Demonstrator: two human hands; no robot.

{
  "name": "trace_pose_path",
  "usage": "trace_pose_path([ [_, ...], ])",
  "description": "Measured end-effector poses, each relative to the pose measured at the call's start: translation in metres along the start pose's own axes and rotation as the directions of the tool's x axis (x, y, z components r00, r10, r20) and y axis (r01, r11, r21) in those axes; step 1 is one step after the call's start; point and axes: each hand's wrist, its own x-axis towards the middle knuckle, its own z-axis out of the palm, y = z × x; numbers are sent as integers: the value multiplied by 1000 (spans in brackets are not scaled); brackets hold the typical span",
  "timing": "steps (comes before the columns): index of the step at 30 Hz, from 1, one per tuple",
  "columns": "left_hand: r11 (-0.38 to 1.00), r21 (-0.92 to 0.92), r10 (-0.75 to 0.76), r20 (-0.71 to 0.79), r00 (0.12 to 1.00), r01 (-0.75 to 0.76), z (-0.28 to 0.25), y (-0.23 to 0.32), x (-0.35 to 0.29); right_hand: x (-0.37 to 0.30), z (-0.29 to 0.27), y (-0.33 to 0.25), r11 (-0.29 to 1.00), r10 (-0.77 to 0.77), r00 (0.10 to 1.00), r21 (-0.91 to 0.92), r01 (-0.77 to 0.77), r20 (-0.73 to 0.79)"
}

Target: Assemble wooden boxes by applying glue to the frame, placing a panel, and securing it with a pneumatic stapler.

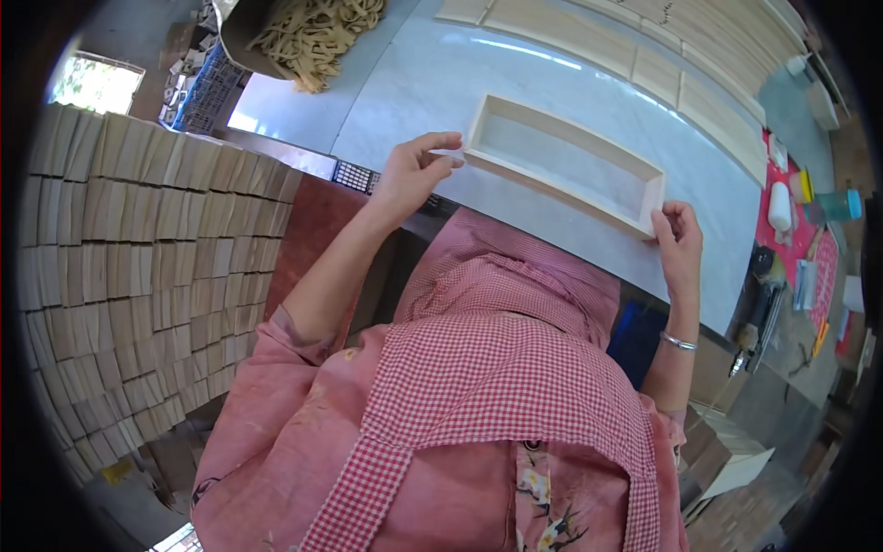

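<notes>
A long, shallow rectangular frame of pale wood (552,189) lies on the grey-white tabletop (405,101) near its front edge. Through its open middle the table surface shows. At the frame's left end is my left hand (418,175), its thumb and forefinger apart beside the corner and holding nothing. My right hand (679,235) is at the opposite end, thumb against the near right corner and fingers curled. How firmly it grips is hard to see.
Pale wooden strips and panels (589,41) line the table's far side. A container of curled wood strips (317,41) sits at the far left. Stacked wooden blocks (138,248) rise on my left. At right are a white bottle (780,207), a teal jar (835,206) and a dark hand tool (756,308).
</notes>
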Motion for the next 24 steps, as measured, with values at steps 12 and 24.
trace_pose_path([
  [12,984,100,160,-108,981,-150,15,8,19,-18,-4,-10,979,-143,987,135,152,-70],
  [24,981,73,-182,39,983,179,21,27,71,72,-43,-5,887,184,970,-453,-94,160],
])
